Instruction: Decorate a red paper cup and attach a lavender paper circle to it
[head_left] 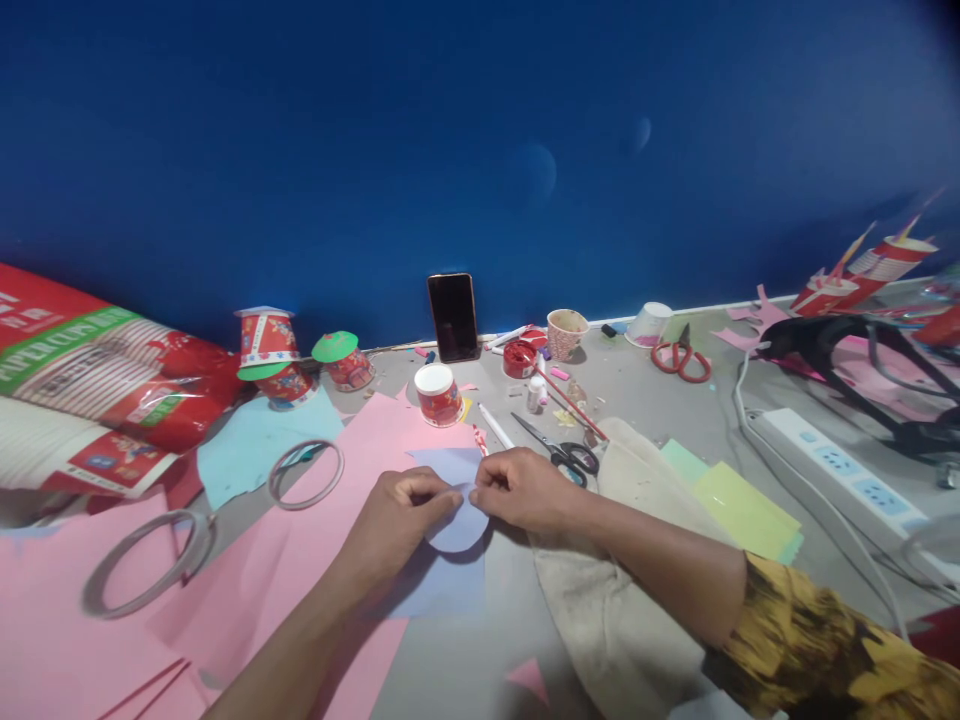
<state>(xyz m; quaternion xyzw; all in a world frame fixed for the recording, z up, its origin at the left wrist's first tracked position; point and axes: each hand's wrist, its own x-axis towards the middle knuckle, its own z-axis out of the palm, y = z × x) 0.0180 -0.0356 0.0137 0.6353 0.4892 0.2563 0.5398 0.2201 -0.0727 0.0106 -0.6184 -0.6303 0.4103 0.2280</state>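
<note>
My left hand (401,520) and my right hand (521,490) meet in the middle of the table, both pinching the top edge of a pale lavender paper circle (457,528). The circle lies over a lavender sheet (442,585) and pink paper (315,560). Black-handled scissors (562,450) lie just beyond my right hand, beside a white marker (495,425). A red paper cup (439,393) stands upright behind the hands.
Two tape rings (306,472) (142,560) lie at left near packs of red cups (90,390). A phone (453,316) leans on the blue wall. Red scissors (681,360), a power strip (840,465), green paper (739,505) and a beige cloth (615,590) are at right.
</note>
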